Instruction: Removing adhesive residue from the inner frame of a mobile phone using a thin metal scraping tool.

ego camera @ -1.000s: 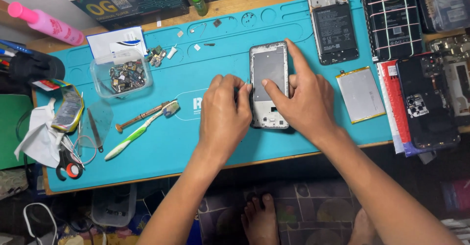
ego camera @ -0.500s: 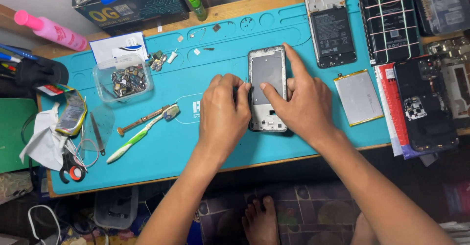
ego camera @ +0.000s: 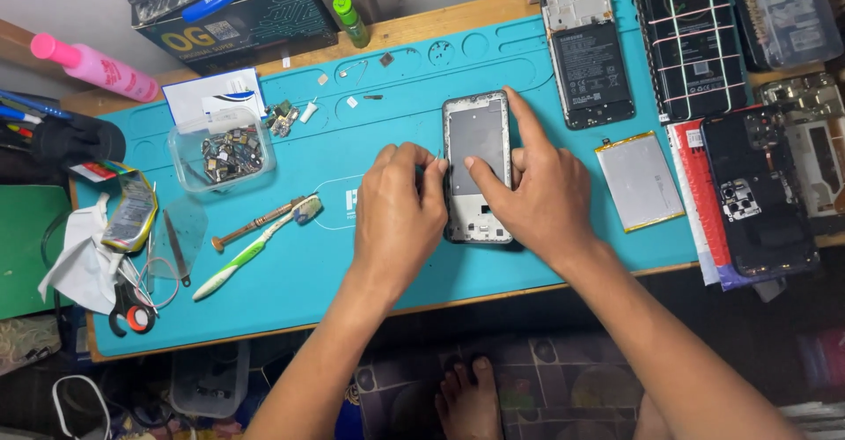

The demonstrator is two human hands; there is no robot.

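Since the earlier frames the left hand [ego camera: 398,207] has slid off the phone frame [ego camera: 477,167] toward its left edge, and the right hand's [ego camera: 532,194] thumb has come onto the dark middle panel. The phone frame lies flat on the blue work mat [ego camera: 352,255], near the middle of the table.

The left hand's grip is narrow: fingertips pinched together at the frame's left edge on something thin and pale, too small to make out. The right hand lies over the frame's right side, index finger stretched along that edge, thumb pressing the panel, so it holds the frame down. This hand hides the frame's lower right edge.

Right of the frame, a loose battery [ego camera: 640,180] lies close by, and an opened phone [ego camera: 588,53] sits up and to the right, its top cut off by the picture's edge. Left of the frame, open mat runs as far as a toothbrush [ego camera: 255,248] and a clear tub of small parts [ego camera: 225,151]. Below the frame, the mat's front edge is near, covered in part by both forearms.
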